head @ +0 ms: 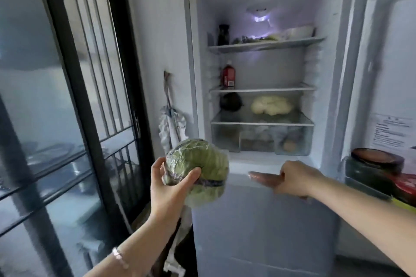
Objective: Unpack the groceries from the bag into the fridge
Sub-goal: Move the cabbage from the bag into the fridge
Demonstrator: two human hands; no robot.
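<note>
My left hand [167, 189] grips a green cabbage wrapped in clear film [202, 164], held up in front of the fridge's lower left corner. My right hand [299, 179] holds a long reddish-orange item [263, 177], blurred, that points left just below the open compartment. The fridge [265, 220] stands open with its light on. Its lower glass shelf [262, 122] carries a pale cauliflower [271, 105] and a dark round vegetable [230, 101]. No grocery bag is clearly in view.
A red-labelled bottle [229, 75] stands on the middle shelf. A dark bottle [223, 35] and a white bowl [300, 30] sit on the top shelf. The crisper drawer [262, 139] holds items. The open door [382, 74] at right carries jars [376, 164]. A glass sliding door [67, 119] stands to the left.
</note>
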